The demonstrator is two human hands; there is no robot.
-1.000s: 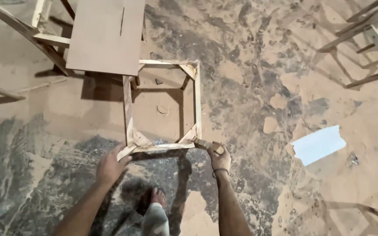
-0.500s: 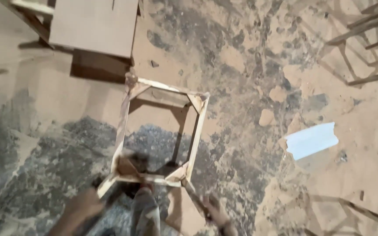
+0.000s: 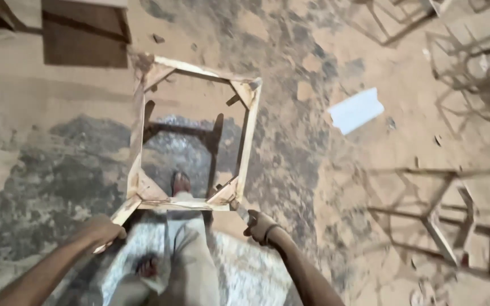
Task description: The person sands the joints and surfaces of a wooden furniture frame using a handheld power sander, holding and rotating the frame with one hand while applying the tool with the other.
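— While I've got this wooden frame (image 3: 191, 133) up off the floor, tell me how it looks from there.

— Tilted, near edge high. What are your hands doing?

— My left hand (image 3: 104, 229) is curled tight around the leg at the near left corner. My right hand (image 3: 260, 225) is closed on the leg at the near right corner, fingers wrapped round it. The frame hangs in front of me, above the dusty floor (image 3: 41, 147), and I can see my foot (image 3: 181, 182) through the opening.

— How would you handle it well?

— I'd say keep both grips even so it doesn't twist, and mind the corner braces; the joints look like the weak spots. Feet out from under it too.

— Any boxes or bins around, anything holding stuff?

— None I can see. Only a pale sheet (image 3: 357, 110) lying flat to the right, a board's dark shadow (image 3: 83, 34) beyond the frame, and other frames (image 3: 432, 209) standing off right.
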